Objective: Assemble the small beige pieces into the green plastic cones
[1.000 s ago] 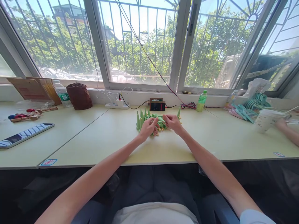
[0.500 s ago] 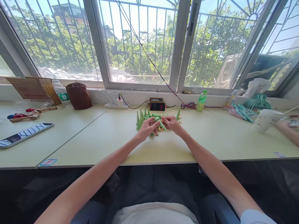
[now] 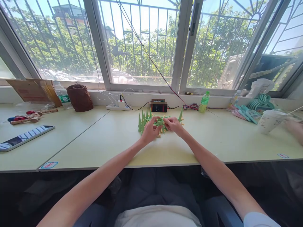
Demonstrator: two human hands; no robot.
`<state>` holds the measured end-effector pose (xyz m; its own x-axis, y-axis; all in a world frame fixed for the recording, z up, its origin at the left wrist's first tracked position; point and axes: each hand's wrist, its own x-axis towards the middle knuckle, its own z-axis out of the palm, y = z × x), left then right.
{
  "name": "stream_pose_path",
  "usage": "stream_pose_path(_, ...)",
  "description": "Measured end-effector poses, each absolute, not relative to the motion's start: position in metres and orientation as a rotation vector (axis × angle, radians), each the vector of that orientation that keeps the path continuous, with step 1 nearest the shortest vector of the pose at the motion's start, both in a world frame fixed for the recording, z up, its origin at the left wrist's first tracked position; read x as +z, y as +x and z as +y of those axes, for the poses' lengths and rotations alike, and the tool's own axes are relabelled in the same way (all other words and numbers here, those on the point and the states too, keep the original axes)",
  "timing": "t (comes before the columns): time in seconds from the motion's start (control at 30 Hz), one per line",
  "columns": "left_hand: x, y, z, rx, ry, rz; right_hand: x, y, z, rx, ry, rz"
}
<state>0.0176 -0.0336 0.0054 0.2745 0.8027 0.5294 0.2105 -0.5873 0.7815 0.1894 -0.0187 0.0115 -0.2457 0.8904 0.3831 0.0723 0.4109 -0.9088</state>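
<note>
Between my hands is a light green hollow piece (image 3: 160, 121) with a round rim facing up. My left hand (image 3: 150, 128) curls around its left side with thumb and fingers. On its right side, my right hand (image 3: 174, 124) pinches the edge. Several green cones (image 3: 140, 122) stand on the table just left of my left hand, and another green cone (image 3: 181, 114) stands beyond my right hand. Small green and yellowish pieces (image 3: 182, 122) lie around and under the hands, partly hidden by them.
Behind the pieces, a phone with a lit screen (image 3: 159, 107) leans against a box. A green bottle (image 3: 204, 102), cable coil (image 3: 191, 107) and power strip (image 3: 118, 107) line the window side. To the right are a white cup (image 3: 271, 121) and another person's blurred hand (image 3: 295, 128); a tablet (image 3: 26, 137) lies left.
The green piece between my hands has turned: its pointed side showed before, its round rim shows now. My left hand's fingers have spread around it. The other person's hand has moved.
</note>
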Motion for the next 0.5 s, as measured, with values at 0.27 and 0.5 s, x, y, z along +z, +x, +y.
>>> stream_pose_path(0.27, 0.0052, 0.0224, -0.029, 1.249, 1.709, 0.871, 0.0085, 0.189, -0.0148, 0.852, -0.873, -1.572)
stream_pose_path(0.5, 0.0068, 0.0228, -0.0253, 1.112, 1.448, 0.745, 0.0059, 0.1914, -0.0114, 0.807, -0.856, -1.584)
